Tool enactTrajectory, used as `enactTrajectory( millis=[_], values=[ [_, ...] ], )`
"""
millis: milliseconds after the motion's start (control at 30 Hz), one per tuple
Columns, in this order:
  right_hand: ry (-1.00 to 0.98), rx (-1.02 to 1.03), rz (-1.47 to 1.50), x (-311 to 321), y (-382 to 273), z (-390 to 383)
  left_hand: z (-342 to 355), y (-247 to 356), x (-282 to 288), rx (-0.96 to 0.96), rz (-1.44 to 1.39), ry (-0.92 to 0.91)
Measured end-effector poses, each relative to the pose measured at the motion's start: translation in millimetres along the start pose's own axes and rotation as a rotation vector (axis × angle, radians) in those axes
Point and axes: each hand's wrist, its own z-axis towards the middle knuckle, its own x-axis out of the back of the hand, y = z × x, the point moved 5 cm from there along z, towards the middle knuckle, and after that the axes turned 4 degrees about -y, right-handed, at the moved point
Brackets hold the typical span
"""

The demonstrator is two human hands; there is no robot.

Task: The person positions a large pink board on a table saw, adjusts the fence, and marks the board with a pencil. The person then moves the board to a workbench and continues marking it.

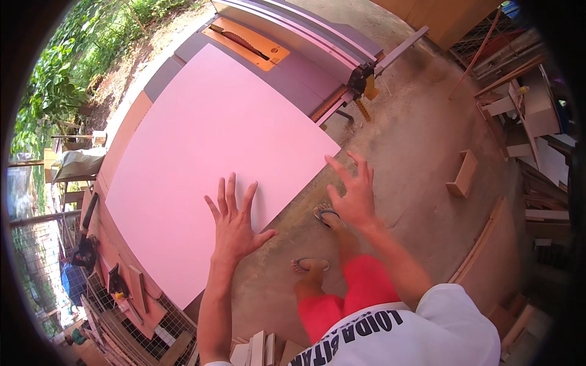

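Observation:
A large pale pinkish-white panel (201, 140) lies flat on the table saw (299, 91), one corner close to the saw blade (241, 41) in its orange insert plate. Over the panel's near edge is my left hand (235, 222), its fingers spread and nothing in it; whether the fingertips touch the surface I cannot tell. My right hand (354, 192) hovers just off the panel's right corner, fingers apart and slightly bent, holding nothing. Beyond that corner sits the black clamp end of the saw's fence (360, 79).
A wooden side bench (137, 293) at left carries dark hand tools (116, 282) beside a wire mesh. Stacked wood offcuts (537, 140) fill the right side. One wooden piece (463, 174) rests on the concrete floor (415, 140). More offcuts (259, 351) lie near my feet.

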Motion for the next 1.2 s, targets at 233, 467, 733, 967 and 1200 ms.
enactTrajectory(
  millis=[233,467,733,967,1200],
  values=[
    [0.115,-0.416,1.286,-46.2,22.3,25.5,42.7,13.1,-14.2,-0.065,0.023,0.019],
    [0.114,-0.422,1.415,-51.2,32.8,38.9,40.7,8.8,-22.5,-0.095,0.033,0.068],
    [0.005,-0.390,0.976,-23.3,44.9,47.8,44.5,14.4,-15.6,-0.065,0.047,0.050],
    [-0.132,-0.355,0.718,5.0,126.0,100.9,39.9,16.3,-6.3,0.006,0.025,0.041],
    [-0.094,-0.425,0.727,29.2,206.0,169.8,40.9,15.9,1.6,0.013,-0.019,0.050]
  ],
)
